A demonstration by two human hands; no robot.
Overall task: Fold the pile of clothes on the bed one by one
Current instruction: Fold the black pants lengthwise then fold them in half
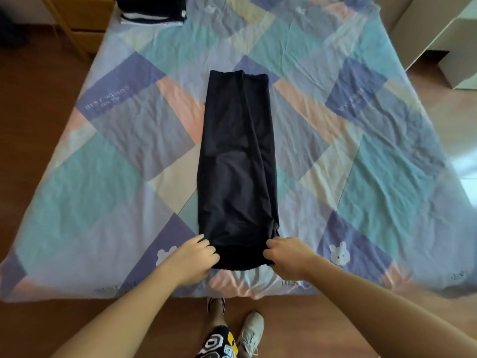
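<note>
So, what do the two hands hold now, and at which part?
The dark garment, at its near end: the left hand grips the near left corner, the right hand the near right corner.

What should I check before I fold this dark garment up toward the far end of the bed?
1. Left hand holds the near left corner of the dark garment: ok, fingers curled on the edge.
2. Right hand holds the near right corner: ok, fingers curled on the cloth.
3. Garment lies in a long narrow strip: ok, though its right edge is bunched near the bottom.
4. Far edge lies flat and square: ok, roughly straight.
5. Bedsheet beside the strip leaves room: ok.
6. Folded stack at the far left corner sits apart from the strip: ok.
</note>
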